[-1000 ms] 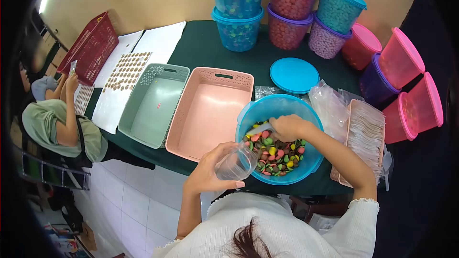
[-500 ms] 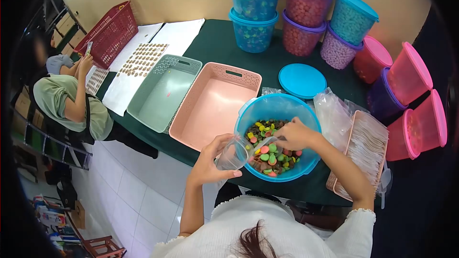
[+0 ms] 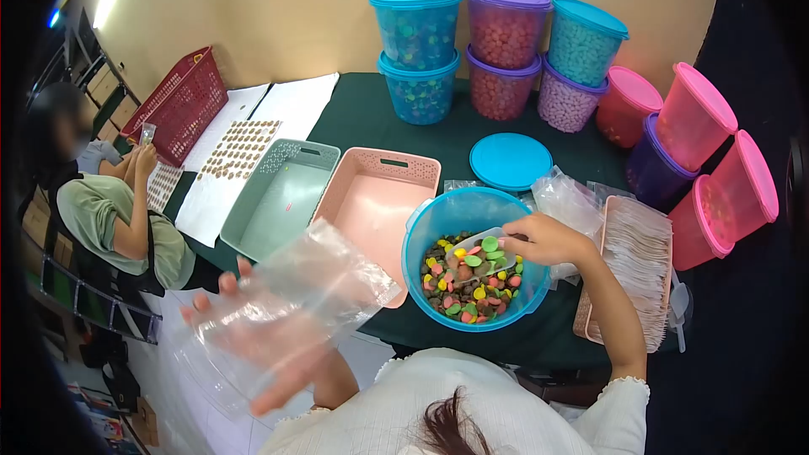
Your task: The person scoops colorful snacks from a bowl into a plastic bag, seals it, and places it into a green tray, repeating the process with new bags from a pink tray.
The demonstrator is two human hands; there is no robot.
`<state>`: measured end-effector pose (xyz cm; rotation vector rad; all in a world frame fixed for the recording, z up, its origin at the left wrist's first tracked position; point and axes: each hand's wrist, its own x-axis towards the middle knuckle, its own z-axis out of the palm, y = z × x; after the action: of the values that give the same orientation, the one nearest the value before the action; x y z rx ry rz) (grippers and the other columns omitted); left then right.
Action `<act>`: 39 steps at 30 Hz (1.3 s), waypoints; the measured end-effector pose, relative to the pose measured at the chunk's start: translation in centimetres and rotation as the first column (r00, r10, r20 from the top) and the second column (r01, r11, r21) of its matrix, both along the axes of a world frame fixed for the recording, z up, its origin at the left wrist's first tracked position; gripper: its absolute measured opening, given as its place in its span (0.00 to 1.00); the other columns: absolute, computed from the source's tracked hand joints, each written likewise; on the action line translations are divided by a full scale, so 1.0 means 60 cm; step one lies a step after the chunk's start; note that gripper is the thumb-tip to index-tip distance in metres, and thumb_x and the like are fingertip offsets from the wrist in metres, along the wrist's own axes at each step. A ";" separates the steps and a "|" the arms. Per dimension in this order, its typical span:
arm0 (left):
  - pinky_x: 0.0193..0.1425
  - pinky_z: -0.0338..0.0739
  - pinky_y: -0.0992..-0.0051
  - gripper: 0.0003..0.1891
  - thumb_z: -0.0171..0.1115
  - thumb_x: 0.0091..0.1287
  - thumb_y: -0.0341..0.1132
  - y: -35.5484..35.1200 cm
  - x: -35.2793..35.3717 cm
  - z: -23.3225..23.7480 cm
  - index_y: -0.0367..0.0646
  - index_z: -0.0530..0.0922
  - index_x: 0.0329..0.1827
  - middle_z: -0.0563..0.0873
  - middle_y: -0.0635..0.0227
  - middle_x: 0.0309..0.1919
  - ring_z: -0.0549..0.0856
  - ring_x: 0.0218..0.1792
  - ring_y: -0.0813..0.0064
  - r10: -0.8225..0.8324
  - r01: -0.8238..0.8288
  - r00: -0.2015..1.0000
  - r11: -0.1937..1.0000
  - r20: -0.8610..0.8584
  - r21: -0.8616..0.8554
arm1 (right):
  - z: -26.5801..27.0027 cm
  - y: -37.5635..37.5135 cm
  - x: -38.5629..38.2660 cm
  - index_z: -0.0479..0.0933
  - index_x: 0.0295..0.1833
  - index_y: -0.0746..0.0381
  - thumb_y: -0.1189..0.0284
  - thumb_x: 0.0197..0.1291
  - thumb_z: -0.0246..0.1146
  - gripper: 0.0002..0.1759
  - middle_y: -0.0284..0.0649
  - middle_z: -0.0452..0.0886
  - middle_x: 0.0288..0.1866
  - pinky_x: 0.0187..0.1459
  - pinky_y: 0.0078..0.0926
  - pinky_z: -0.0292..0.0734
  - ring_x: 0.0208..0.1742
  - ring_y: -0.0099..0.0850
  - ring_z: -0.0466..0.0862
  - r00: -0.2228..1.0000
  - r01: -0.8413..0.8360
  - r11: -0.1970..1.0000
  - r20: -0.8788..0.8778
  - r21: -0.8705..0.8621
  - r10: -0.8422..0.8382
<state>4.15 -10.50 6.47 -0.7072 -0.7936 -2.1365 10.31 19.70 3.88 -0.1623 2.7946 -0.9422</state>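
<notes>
My left hand (image 3: pixel 295 362), blurred and close to the camera, holds a clear plastic bag (image 3: pixel 329 278); the fingers curve round it and partly show through the film. The bag looks empty and stretches over part of the peach basket. My right hand (image 3: pixel 548 240) is closed on the handle of a clear scoop (image 3: pixel 472 261), which carries green, yellow and brown pieces. Beneath the scoop lie mixed candies (image 3: pixel 472 312), round and brown, green, yellow and pink, inside a blue tub (image 3: pixel 539 307).
Green (image 3: pixel 282 194) and peach (image 3: pixel 375 181) baskets stand left of the tub. A blue lid (image 3: pixel 511 160), plastic bags (image 3: pixel 569 202) and a tray of packets (image 3: pixel 636 270) lie right. Lidded tubs (image 3: pixel 506 25) stand behind. Another person (image 3: pixel 118 211) works far left beside a red basket (image 3: pixel 185 109).
My left hand has moved left and up toward the camera with the bag, away from the tub. My right hand has lifted the scoop, now loaded, and the view has tilted up.
</notes>
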 end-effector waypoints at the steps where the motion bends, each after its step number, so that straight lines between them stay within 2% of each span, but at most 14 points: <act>1: 0.61 0.62 0.58 0.54 0.41 0.45 0.77 -0.001 -0.002 -0.017 0.43 0.51 0.66 0.64 0.60 0.58 0.70 0.53 0.59 -0.050 0.049 0.979 0.999 -0.199 -0.009 | 0.003 0.006 0.004 0.72 0.27 0.67 0.63 0.58 0.52 0.18 0.47 0.70 0.17 0.24 0.32 0.64 0.19 0.35 0.71 0.999 0.024 1.000 -0.049 0.019 -0.023; 2: 0.61 0.61 0.56 0.53 0.42 0.46 0.76 0.001 -0.007 -0.031 0.42 0.51 0.66 0.64 0.61 0.57 0.70 0.52 0.58 -0.099 0.095 0.916 0.995 -0.388 -0.028 | 0.004 0.013 0.006 0.72 0.27 0.67 0.63 0.58 0.52 0.18 0.47 0.70 0.17 0.24 0.32 0.64 0.19 0.35 0.71 0.998 0.029 0.999 -0.051 0.025 -0.028; 6: 0.62 0.61 0.56 0.52 0.46 0.47 0.73 0.048 -0.006 -0.078 0.39 0.53 0.64 0.63 0.59 0.57 0.69 0.53 0.55 -0.315 0.289 0.859 0.949 -0.404 -0.126 | 0.006 0.041 0.019 0.74 0.29 0.67 0.63 0.57 0.53 0.17 0.49 0.73 0.20 0.27 0.34 0.66 0.22 0.39 0.73 0.992 0.102 0.991 -0.080 0.084 -0.095; 7: 0.60 0.62 0.58 0.49 0.53 0.46 0.68 0.065 0.001 -0.090 0.38 0.54 0.63 0.63 0.57 0.57 0.70 0.52 0.57 -0.239 0.147 0.944 0.922 -0.227 -0.359 | 0.009 0.049 0.021 0.75 0.29 0.67 0.62 0.55 0.53 0.17 0.52 0.75 0.22 0.29 0.37 0.67 0.24 0.43 0.75 0.987 0.147 0.988 -0.080 0.047 -0.143; 9: 0.56 0.65 0.62 0.47 0.67 0.44 0.56 0.100 0.011 -0.109 0.36 0.57 0.61 0.63 0.55 0.56 0.71 0.52 0.60 0.068 -0.009 0.997 0.625 0.042 -0.780 | 0.019 0.067 0.021 0.74 0.30 0.68 0.63 0.55 0.53 0.17 0.52 0.74 0.22 0.29 0.36 0.67 0.24 0.43 0.75 0.983 0.164 0.985 -0.089 0.056 -0.158; 11: 0.54 0.67 0.65 0.44 0.73 0.41 0.45 0.137 0.014 -0.121 0.35 0.60 0.59 0.67 0.54 0.54 0.73 0.50 0.61 -0.068 0.214 0.973 0.619 0.220 -0.755 | 0.047 0.077 0.021 0.74 0.30 0.69 0.64 0.55 0.53 0.17 0.52 0.75 0.22 0.29 0.36 0.67 0.24 0.42 0.75 0.974 0.219 0.974 -0.073 0.059 -0.215; 12: 0.54 0.67 0.65 0.44 0.73 0.41 0.45 0.145 0.012 -0.123 0.35 0.60 0.59 0.67 0.54 0.54 0.73 0.50 0.61 -0.065 0.210 0.974 0.626 0.218 -0.751 | 0.061 0.080 0.020 0.74 0.29 0.69 0.64 0.55 0.53 0.17 0.52 0.74 0.22 0.28 0.35 0.66 0.23 0.41 0.74 0.971 0.218 0.974 -0.109 0.057 -0.211; 14: 0.52 0.69 0.66 0.44 0.75 0.38 0.41 0.155 0.009 -0.126 0.33 0.62 0.58 0.71 0.53 0.50 0.74 0.49 0.61 0.018 0.138 0.988 0.389 0.157 -0.911 | 0.077 0.086 0.014 0.74 0.29 0.69 0.64 0.55 0.53 0.17 0.52 0.74 0.21 0.28 0.35 0.66 0.22 0.41 0.74 0.969 0.221 0.974 -0.127 0.043 -0.214; 21: 0.51 0.71 0.66 0.48 0.77 0.34 0.43 0.162 0.012 -0.119 0.32 0.61 0.59 0.72 0.53 0.49 0.75 0.50 0.61 0.100 0.138 0.979 0.309 0.177 -0.941 | 0.144 0.035 -0.029 0.76 0.25 0.66 0.64 0.54 0.52 0.17 0.50 0.75 0.20 0.29 0.39 0.68 0.24 0.45 0.75 0.977 0.117 0.960 -0.205 0.255 -0.065; 24: 0.51 0.71 0.67 0.49 0.77 0.33 0.44 0.163 0.013 -0.116 0.31 0.61 0.59 0.72 0.52 0.49 0.75 0.49 0.61 0.136 0.111 0.979 0.270 0.152 -0.956 | 0.154 0.001 -0.044 0.76 0.18 0.62 0.65 0.52 0.53 0.16 0.47 0.74 0.16 0.34 0.37 0.65 0.20 0.44 0.74 0.969 0.046 0.810 -0.222 0.585 0.105; 27: 0.51 0.71 0.67 0.49 0.77 0.34 0.45 0.166 0.013 -0.119 0.31 0.61 0.59 0.72 0.53 0.49 0.75 0.49 0.60 0.158 0.105 0.977 0.228 0.144 -0.968 | 0.163 -0.037 -0.057 0.76 0.17 0.60 0.66 0.50 0.54 0.14 0.44 0.74 0.14 0.35 0.32 0.63 0.19 0.38 0.74 0.961 0.050 0.656 -0.215 0.753 0.173; 30: 0.51 0.71 0.67 0.48 0.76 0.35 0.45 0.166 0.013 -0.122 0.31 0.61 0.59 0.73 0.53 0.49 0.75 0.50 0.60 0.159 0.102 0.978 0.204 0.135 -0.974 | 0.185 -0.085 -0.060 0.79 0.20 0.57 0.68 0.42 0.59 0.07 0.36 0.78 0.19 0.38 0.27 0.60 0.25 0.28 0.79 0.972 -0.024 0.533 -0.105 0.845 0.209; 37: 0.51 0.71 0.66 0.46 0.75 0.36 0.41 0.166 0.012 -0.123 0.33 0.61 0.60 0.72 0.53 0.49 0.75 0.50 0.60 0.155 0.116 0.976 0.214 0.151 -0.970 | 0.169 -0.139 -0.046 0.77 0.18 0.54 0.70 0.41 0.60 0.04 0.34 0.78 0.21 0.37 0.26 0.59 0.29 0.24 0.76 0.955 -0.118 0.349 0.010 0.930 0.295; 39: 0.50 0.71 0.66 0.46 0.75 0.36 0.40 0.164 0.013 -0.124 0.33 0.60 0.60 0.72 0.53 0.49 0.75 0.49 0.60 0.159 0.115 0.975 0.227 0.153 -0.967 | 0.184 -0.126 -0.020 0.76 0.21 0.56 0.70 0.42 0.60 0.03 0.33 0.77 0.22 0.38 0.26 0.60 0.29 0.26 0.76 0.947 0.154 0.413 -0.253 0.898 0.197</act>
<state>4.91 -0.64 -1.00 -1.0297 -2.3797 -1.4206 9.13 12.13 14.91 -0.1871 3.1088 0.8330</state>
